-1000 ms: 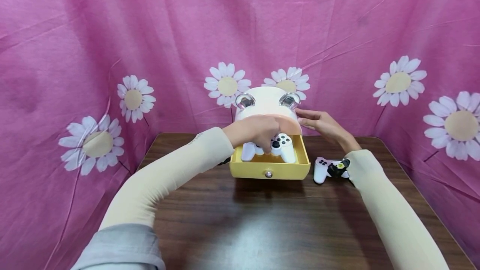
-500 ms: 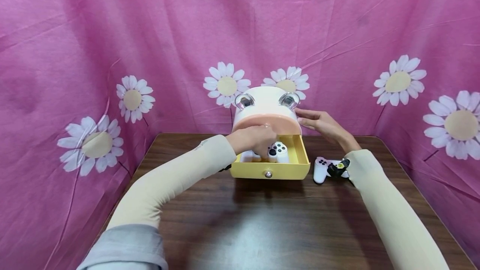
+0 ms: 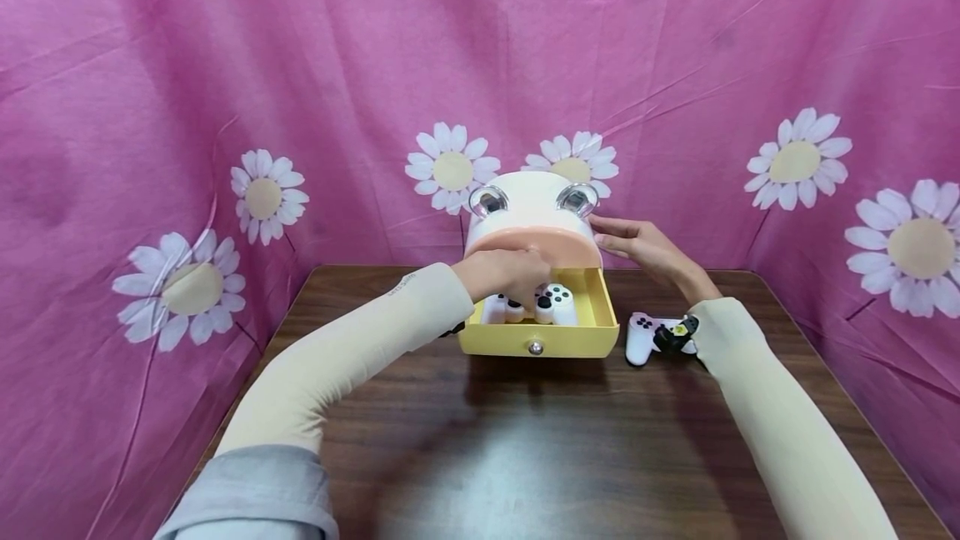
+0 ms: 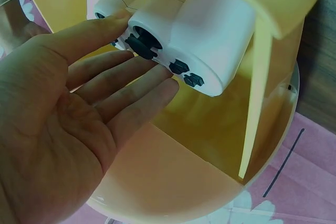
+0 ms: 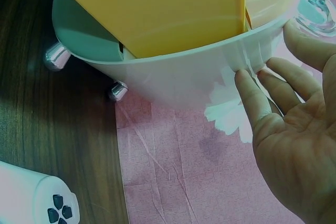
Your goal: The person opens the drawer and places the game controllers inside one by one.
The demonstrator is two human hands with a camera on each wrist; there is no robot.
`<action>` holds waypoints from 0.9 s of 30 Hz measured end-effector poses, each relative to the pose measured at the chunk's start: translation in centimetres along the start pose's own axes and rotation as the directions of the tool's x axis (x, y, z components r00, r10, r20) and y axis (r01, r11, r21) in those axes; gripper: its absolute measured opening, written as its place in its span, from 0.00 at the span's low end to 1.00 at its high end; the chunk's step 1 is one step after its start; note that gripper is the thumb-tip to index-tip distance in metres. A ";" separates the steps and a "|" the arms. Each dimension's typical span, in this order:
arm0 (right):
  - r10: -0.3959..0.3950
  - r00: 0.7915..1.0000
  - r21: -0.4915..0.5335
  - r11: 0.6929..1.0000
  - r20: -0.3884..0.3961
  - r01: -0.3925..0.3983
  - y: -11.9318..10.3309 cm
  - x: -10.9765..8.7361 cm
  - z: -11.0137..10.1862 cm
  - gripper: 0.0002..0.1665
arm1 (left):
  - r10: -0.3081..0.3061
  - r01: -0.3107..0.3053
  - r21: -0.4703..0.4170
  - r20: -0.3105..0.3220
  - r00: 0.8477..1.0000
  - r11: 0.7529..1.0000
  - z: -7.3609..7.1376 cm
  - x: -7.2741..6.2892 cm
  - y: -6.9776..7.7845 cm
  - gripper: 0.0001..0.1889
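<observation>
A yellow drawer (image 3: pixel 538 342) is pulled out of a white, rounded animal-shaped box (image 3: pixel 530 200) with silver ring ears and a peach front. Inside the drawer is a white game controller (image 3: pixel 562 307), its handles toward the drawer front. My left hand (image 3: pixel 513 273) reaches in from above and pinches the controller's middle; in the left wrist view the thumb lies between the handles and the fingers at the button face (image 4: pixel 178 66). My right hand (image 3: pixel 648 257) rests its straight fingertips against the white side of the box.
A second white controller (image 3: pixel 641 340) with black parts lies on the dark wooden table (image 3: pixel 450 440), right of the drawer, near my right wrist. A pink curtain (image 3: pixel 360 65) with daisies surrounds the table at back and sides.
My left hand has moved slightly left and the controller has gone lower and deeper into the drawer. My right hand stays at the box side.
</observation>
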State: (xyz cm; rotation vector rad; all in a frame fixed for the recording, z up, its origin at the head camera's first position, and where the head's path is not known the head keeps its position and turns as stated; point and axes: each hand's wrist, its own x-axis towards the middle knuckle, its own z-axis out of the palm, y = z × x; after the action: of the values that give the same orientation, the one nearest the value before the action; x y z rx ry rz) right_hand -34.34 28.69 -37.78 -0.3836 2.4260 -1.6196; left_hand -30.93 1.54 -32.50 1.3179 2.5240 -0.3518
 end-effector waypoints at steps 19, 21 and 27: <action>0.004 1.000 -0.025 1.000 -0.004 -0.004 -0.2 0.1 -0.2 0.41 | 0.080 -0.095 -0.206 -0.081 0.993 0.974 -2.1 -3.5 -0.3 0.23; 0.001 1.000 -0.032 0.999 0.004 -0.001 -0.2 0.0 -0.2 0.42 | 0.088 -0.116 -0.214 -0.140 0.986 0.970 -2.2 -4.1 -0.3 0.25; 0.009 1.000 -0.026 1.000 -0.002 -0.009 0.0 0.0 -0.2 0.41 | 0.063 -0.135 -0.193 -0.342 0.938 0.972 -1.9 -6.2 0.3 0.10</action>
State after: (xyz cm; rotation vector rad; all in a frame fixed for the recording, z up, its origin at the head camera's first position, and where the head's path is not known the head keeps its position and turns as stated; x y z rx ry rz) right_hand -34.37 28.82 -37.69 -0.3757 2.4488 -1.5866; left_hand -27.51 -2.35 -28.64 1.5172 2.6517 0.1799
